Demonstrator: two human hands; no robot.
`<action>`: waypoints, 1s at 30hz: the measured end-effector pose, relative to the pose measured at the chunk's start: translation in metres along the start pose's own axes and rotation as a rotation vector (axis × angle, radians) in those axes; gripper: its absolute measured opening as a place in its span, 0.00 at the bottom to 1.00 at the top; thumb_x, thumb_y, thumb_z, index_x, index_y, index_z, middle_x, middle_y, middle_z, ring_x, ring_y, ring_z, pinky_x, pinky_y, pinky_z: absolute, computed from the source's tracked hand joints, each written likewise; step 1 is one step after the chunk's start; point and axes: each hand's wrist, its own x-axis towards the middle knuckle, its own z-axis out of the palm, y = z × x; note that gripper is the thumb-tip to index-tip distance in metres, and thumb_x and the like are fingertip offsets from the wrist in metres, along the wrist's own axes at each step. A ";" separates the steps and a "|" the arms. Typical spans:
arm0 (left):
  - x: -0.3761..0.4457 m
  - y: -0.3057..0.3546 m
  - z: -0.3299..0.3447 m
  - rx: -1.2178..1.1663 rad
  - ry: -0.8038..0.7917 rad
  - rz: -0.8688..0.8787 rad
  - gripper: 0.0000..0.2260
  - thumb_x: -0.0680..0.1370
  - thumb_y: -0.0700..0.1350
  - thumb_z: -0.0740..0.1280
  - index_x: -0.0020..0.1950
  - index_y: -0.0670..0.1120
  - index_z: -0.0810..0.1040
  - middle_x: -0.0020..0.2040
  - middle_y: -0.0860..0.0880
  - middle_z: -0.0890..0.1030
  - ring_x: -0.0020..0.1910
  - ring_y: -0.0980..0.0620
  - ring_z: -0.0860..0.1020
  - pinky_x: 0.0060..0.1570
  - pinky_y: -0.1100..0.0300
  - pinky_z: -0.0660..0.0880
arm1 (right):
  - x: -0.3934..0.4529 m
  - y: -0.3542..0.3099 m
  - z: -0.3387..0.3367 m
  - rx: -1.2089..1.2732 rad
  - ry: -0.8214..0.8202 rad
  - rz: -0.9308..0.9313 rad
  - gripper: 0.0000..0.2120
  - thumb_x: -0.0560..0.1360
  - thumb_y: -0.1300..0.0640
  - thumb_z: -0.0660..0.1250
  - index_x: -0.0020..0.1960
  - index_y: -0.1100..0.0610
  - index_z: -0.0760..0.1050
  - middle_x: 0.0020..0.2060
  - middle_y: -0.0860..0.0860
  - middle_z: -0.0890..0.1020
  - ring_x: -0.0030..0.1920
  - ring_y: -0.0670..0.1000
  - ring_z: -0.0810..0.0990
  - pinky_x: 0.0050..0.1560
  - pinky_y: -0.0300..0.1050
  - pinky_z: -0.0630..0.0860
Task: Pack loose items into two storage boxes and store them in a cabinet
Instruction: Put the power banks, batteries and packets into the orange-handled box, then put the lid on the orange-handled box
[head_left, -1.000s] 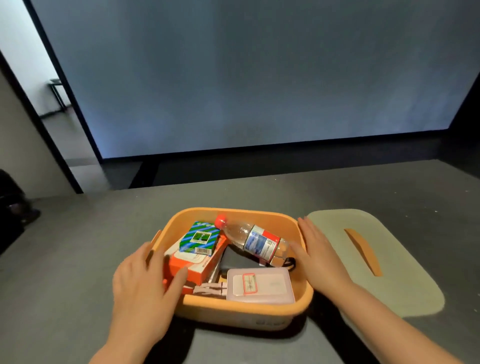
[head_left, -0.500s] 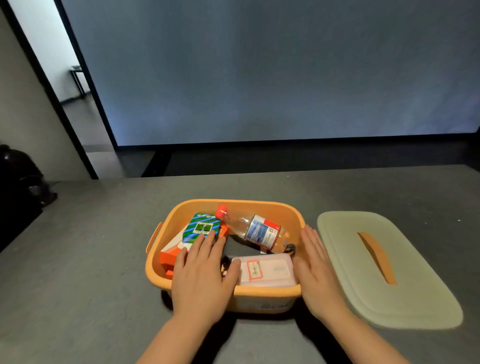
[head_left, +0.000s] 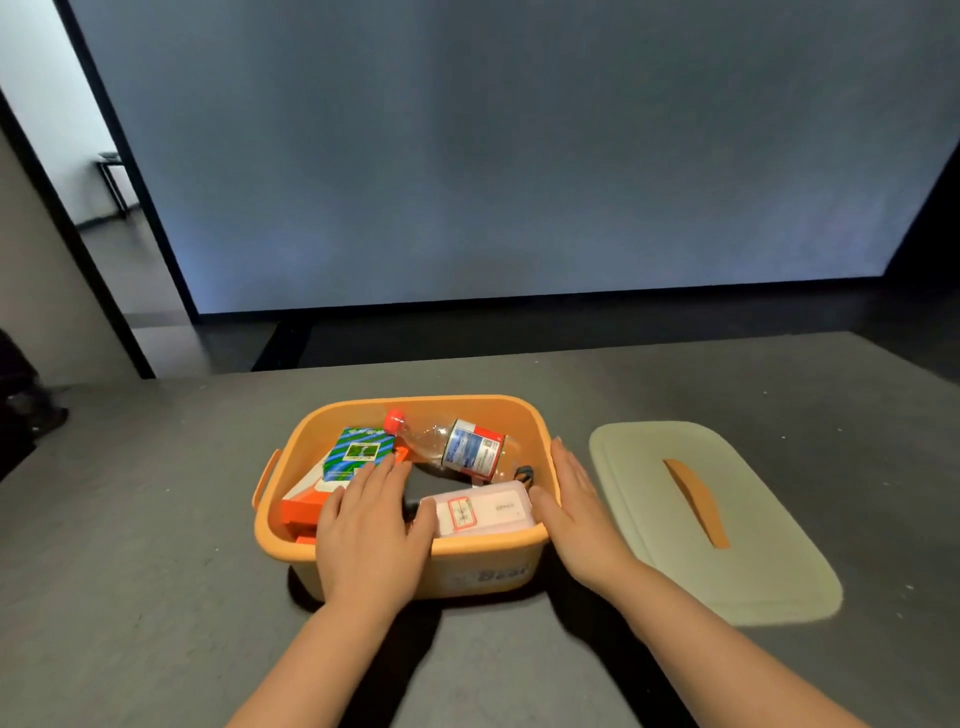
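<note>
Box (head_left: 363, 421), orange, sits on the grey counter (head_left: 156, 519) straight ahead of me, lid off. My left hand (head_left: 371, 535) lies over its near rim, fingers straight and spread flat, reaching in above the contents; I see nothing gripped in it. The fingertips come up to the blue-green carton (head_left: 358, 454), which rests on an orange pack (head_left: 304, 504) along the left wall. My right hand (head_left: 574, 512) is flat too, fingers together, palm against the outside of the right wall, thumb near the rim; it holds nothing.

Inside, a clear bottle (head_left: 457, 447) with a red cap lies on its side across the far part, cap to the left. A pale pink case (head_left: 483, 509) with a red-framed label lies at the near right corner, between my two hands. Something dark lies under them in the middle; I cannot tell what it is.

The pale green lid (head_left: 753, 519) lies flat on the counter just to the right of the box, its orange handle strip facing up. A large grey screen (head_left: 493, 156) stands beyond the counter.
</note>
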 end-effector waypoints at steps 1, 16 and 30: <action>-0.002 0.005 0.001 -0.018 -0.010 0.016 0.28 0.74 0.61 0.49 0.70 0.54 0.71 0.71 0.55 0.70 0.72 0.54 0.65 0.68 0.54 0.62 | -0.003 0.000 -0.001 -0.017 -0.001 -0.006 0.30 0.82 0.46 0.53 0.79 0.48 0.43 0.78 0.44 0.49 0.77 0.46 0.46 0.77 0.51 0.49; 0.003 0.101 0.019 -0.227 -0.122 0.311 0.22 0.79 0.58 0.56 0.71 0.55 0.67 0.73 0.55 0.66 0.72 0.55 0.65 0.66 0.54 0.65 | -0.023 0.095 -0.091 -0.308 0.224 0.332 0.30 0.76 0.53 0.62 0.75 0.46 0.58 0.68 0.46 0.70 0.67 0.53 0.67 0.63 0.49 0.69; 0.002 0.107 0.013 -0.219 -0.155 0.309 0.23 0.79 0.62 0.49 0.75 0.60 0.58 0.76 0.61 0.56 0.75 0.61 0.55 0.70 0.59 0.59 | 0.017 0.134 -0.097 -0.569 0.327 0.419 0.17 0.80 0.60 0.55 0.68 0.52 0.68 0.58 0.50 0.76 0.58 0.53 0.72 0.55 0.46 0.68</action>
